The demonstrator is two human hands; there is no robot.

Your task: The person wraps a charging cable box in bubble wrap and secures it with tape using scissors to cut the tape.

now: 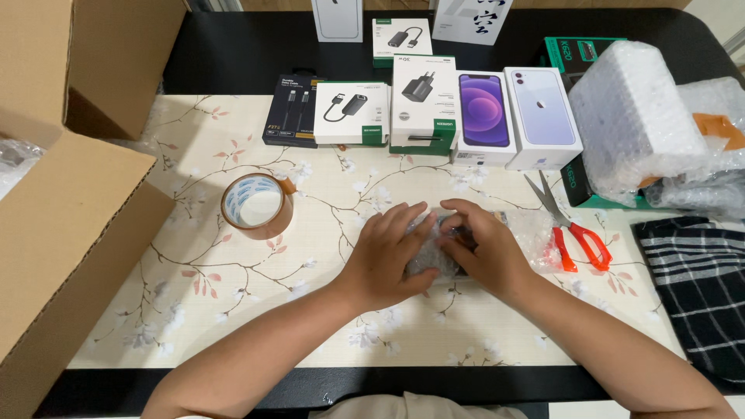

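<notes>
Both hands (434, 248), bubble-wrapped bundle (434, 260), seemingly dark inside

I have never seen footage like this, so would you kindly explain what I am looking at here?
There is no machine: a person wears a camera on the head, looking down at their own bare hands. The left hand and right hand press together on a small item wrapped in bubble wrap, lying on a flowered table mat. Nearby lie a roll of brown tape and red-handled scissors. Small product boxes stand in a row behind, an open cardboard box on the left.
</notes>
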